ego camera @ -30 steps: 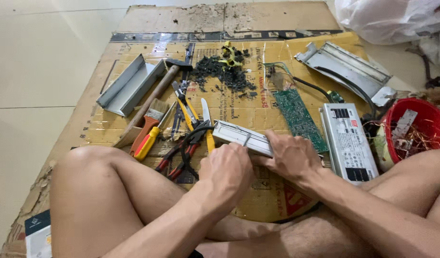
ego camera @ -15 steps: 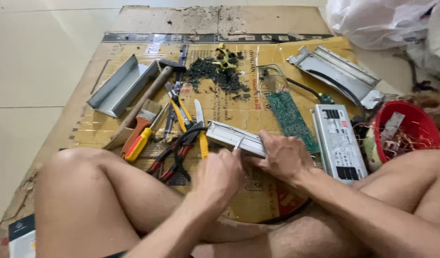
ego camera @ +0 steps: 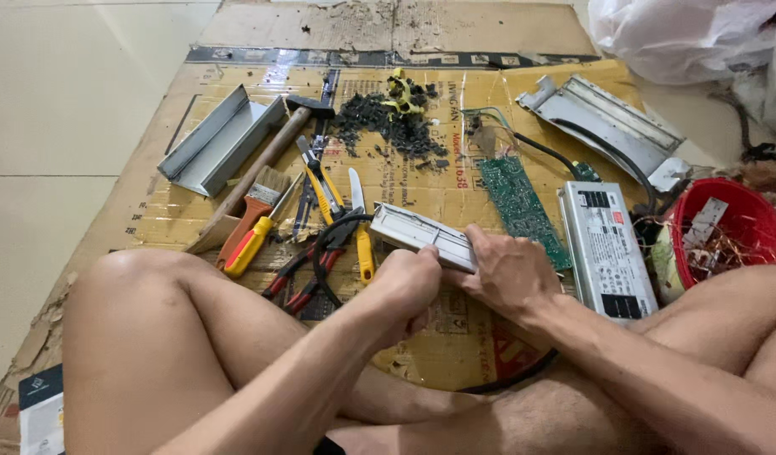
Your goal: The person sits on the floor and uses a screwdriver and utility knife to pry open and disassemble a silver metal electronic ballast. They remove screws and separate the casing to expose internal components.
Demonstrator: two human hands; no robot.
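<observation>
The person sits cross-legged on a cardboard sheet [ego camera: 236, 84], and both hands meet over a grey metal unit [ego camera: 421, 236] lying flat just beyond the knees. The right hand [ego camera: 510, 270] lies over the unit's near-right end with its fingers curled down on it, apparently pinning it to the cardboard. The left hand [ego camera: 405, 282] is balled into a fist at the unit's near edge; whether it pinches a tool or the casing itself I cannot tell, since the fingers hide it.

Tools lie within arm's reach on the left: a hammer [ego camera: 265, 160], a brush [ego camera: 253, 206], a yellow-handled screwdriver [ego camera: 249, 248], red-handled pliers [ego camera: 308, 270] and yellow-handled cutters [ego camera: 320, 181]. A grey metal channel [ego camera: 215, 143] lies far left. A heap of dark bits [ego camera: 388, 131] sits far centre. To the right are a green circuit board [ego camera: 518, 202], a silver box [ego camera: 607, 244] beside it, an opened casing [ego camera: 603, 118] farther off, and a red basin [ego camera: 729, 223] holding scrap, which suggests parts are sorted by kind.
</observation>
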